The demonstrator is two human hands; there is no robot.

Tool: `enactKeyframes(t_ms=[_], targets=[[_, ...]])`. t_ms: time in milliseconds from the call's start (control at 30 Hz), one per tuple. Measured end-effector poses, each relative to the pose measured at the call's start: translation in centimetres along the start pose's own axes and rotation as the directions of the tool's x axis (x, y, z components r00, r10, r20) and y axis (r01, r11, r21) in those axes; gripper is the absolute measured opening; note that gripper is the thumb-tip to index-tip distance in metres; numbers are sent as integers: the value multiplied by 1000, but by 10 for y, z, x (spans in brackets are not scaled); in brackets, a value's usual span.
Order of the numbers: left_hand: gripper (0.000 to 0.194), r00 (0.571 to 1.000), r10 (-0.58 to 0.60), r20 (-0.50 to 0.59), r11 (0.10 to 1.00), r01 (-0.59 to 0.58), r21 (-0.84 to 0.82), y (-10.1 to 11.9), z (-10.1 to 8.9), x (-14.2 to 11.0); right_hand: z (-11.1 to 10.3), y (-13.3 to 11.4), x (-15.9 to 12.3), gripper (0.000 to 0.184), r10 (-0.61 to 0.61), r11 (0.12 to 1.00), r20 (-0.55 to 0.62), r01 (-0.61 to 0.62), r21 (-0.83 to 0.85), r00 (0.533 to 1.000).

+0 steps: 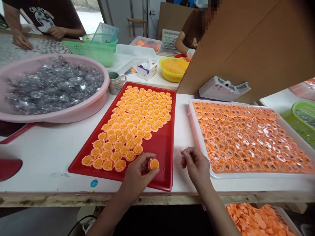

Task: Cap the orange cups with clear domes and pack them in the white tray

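Beyond the fingers, a co-worker's dark shirt (46,16) shows cut-off lettering, seemingly "CALIFORNIA". The left hand (137,175) pinches one orange cup (154,164) between thumb and fingertips over the red tray (162,144). The right hand (195,165) hovers loosely curled beside the white tray (194,108); whether it holds anything is unclear.

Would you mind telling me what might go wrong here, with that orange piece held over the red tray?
1. The left hand pinches one orange cup by its fingers only, above the red tray; if it slips, it could knock the packed rows out of line.
2. The red tray's near corner sits at the table edge, so a nudge might tip it off.
3. The right hand hovers beside the white tray and could bump it.
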State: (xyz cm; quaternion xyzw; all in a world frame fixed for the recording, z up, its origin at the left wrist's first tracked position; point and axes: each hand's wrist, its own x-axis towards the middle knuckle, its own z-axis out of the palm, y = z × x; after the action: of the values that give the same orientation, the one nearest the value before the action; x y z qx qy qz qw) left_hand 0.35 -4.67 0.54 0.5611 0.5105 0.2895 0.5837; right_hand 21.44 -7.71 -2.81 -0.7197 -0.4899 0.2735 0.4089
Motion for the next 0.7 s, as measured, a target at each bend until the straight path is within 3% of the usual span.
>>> enactKeyframes(t_ms=[67,133,200,367,433,533,700], targets=[[26,999,-36,34,998,37,-43,2,3,2,-3,-12,-6,12,135,911,84,-157,381,987],[22,996,-39,80,995,46,-83,5,6,4,-4,-20,-11,25,172,760,190,-253,599,967],[21,991,-34,128,992,48,-112,7,9,6,-4,-25,-15,31,153,659,299,-323,679,942],[22,967,-27,254,960,96,-263,10,16,5,-1,-29,-22,19,72,502,485,-452,737,871],[21,949,18,314,932,98,-350,13,18,4,2,-30,-23,15,58,481,490,-455,750,870],[15,932,97,348,922,48,-384,18,19,3,6,-30,-24,11,60,530,467,-424,734,882],[15,961,107,254,984,-66,-166,20,15,1,4,-25,-26,14,48,610,466,-395,687,884]])
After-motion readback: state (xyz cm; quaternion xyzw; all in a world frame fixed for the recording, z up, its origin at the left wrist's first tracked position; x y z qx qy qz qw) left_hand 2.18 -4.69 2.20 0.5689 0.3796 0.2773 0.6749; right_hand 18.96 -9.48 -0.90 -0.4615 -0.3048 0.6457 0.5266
